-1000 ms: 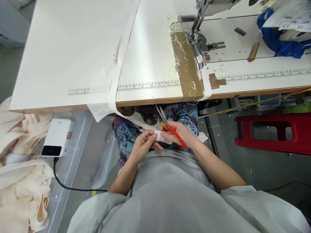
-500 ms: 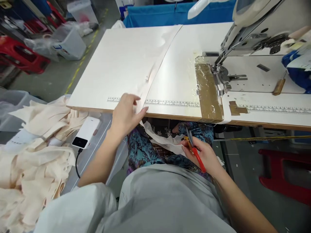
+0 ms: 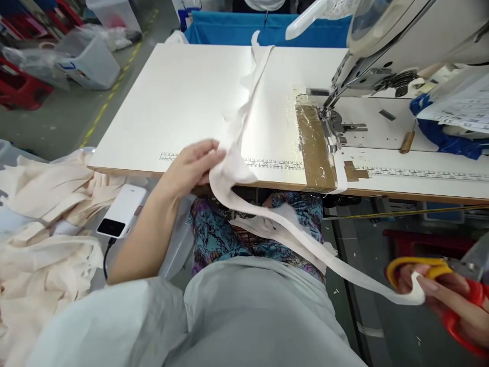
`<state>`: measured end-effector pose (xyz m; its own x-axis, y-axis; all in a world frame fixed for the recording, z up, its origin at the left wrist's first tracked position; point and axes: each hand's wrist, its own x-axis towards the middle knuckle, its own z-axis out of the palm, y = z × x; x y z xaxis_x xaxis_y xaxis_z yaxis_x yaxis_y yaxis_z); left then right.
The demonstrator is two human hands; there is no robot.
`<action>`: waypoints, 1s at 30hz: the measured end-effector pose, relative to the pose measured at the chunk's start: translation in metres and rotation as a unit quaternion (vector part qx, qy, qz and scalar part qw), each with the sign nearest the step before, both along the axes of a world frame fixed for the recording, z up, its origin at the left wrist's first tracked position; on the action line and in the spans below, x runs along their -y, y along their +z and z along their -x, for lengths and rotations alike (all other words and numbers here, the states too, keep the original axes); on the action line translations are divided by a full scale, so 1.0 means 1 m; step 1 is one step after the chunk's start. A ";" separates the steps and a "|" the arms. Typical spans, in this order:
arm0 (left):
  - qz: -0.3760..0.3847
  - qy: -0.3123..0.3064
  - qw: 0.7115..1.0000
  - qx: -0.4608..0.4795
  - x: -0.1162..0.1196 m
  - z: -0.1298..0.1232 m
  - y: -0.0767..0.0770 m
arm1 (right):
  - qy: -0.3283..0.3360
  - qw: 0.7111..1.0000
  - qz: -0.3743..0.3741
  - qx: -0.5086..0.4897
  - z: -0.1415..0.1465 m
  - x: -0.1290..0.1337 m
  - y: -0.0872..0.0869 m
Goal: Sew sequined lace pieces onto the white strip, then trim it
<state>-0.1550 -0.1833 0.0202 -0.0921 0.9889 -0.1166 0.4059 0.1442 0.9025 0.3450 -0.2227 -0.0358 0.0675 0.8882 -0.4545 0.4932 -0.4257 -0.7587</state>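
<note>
A long pale fabric strip (image 3: 282, 220) runs from the far part of the white table (image 3: 183, 97), over its front edge and above my lap to the lower right. My left hand (image 3: 191, 165) is at the front edge, its fingers closed against the strip; their tips are partly hidden. Out at the lower right, my right hand (image 3: 451, 300) pinches the strip's end between thumb and fingers. Scissors with red and yellow handles (image 3: 454, 326) hang on that same hand, their blades pointing right and blurred. More pale fabric lies across my lap.
A sewing machine (image 3: 332, 117) stands right of centre, with a wooden-handled tool (image 3: 407, 141) beyond it. Cream fabric pieces (image 3: 49, 255) and a white power bank (image 3: 124, 211) with a cable lie at the left. A blue cloth bin (image 3: 229, 28) is behind the table.
My right hand has swung far right with the scissors, drawing the strip out over my lap. On the table the strip has lifted and twisted. My left hand remains near the edge.
</note>
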 end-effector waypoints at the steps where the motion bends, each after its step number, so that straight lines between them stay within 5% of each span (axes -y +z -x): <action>1: 0.028 -0.016 0.996 0.079 0.019 -0.001 -0.009 | -0.008 0.999 0.031 0.034 -0.014 0.007 -0.006; 5: 0.133 -0.039 0.963 0.231 0.075 -0.021 -0.058 | 0.099 0.988 0.076 0.094 -0.020 0.028 -0.028; 10: 0.164 0.025 0.922 0.349 0.100 -0.057 -0.093 | 0.288 0.955 0.049 0.049 0.073 0.018 -0.026; 12: 0.160 0.042 0.917 0.363 0.105 -0.066 -0.096 | 0.387 0.920 0.050 -0.029 0.115 0.004 -0.021; 15: 0.161 0.058 0.915 0.366 0.112 -0.071 -0.098 | 0.504 0.863 0.032 -0.022 0.164 -0.021 -0.016; 20: 0.180 0.073 0.906 0.375 0.116 -0.070 -0.098 | 0.621 0.783 0.032 0.004 0.204 -0.049 -0.019; 30: 0.188 0.092 0.905 0.370 0.111 -0.070 -0.096 | 0.642 0.763 -0.045 0.065 0.220 -0.051 -0.021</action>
